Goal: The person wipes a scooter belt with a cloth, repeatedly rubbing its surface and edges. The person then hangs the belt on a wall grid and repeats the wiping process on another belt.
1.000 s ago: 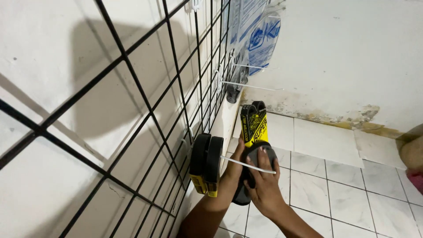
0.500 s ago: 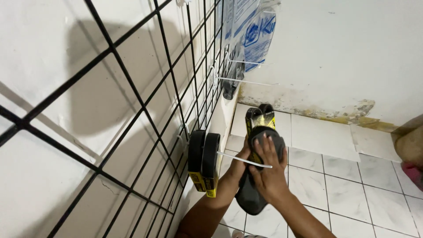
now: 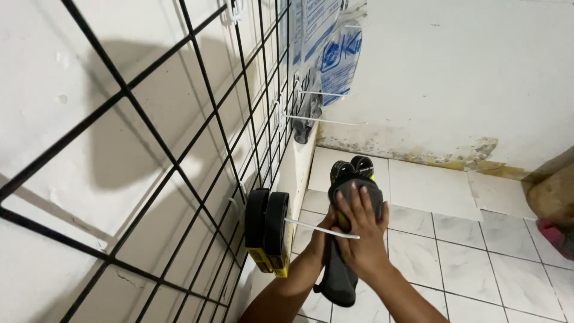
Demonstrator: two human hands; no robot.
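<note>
Beside the black wire grid panel (image 3: pixel 179 149) on the white wall, both hands clamp one dark grey and yellow padded glove pair (image 3: pixel 353 179). Right hand (image 3: pixel 362 236) wraps over its front, fingers curled shut on it; left hand (image 3: pixel 326 230) grips behind, mostly hidden. Item sits at the tip of a white peg hook (image 3: pixel 320 228), near two hanging black-and-yellow packs (image 3: pixel 268 230), above the tiled floor (image 3: pixel 478 263).
</note>
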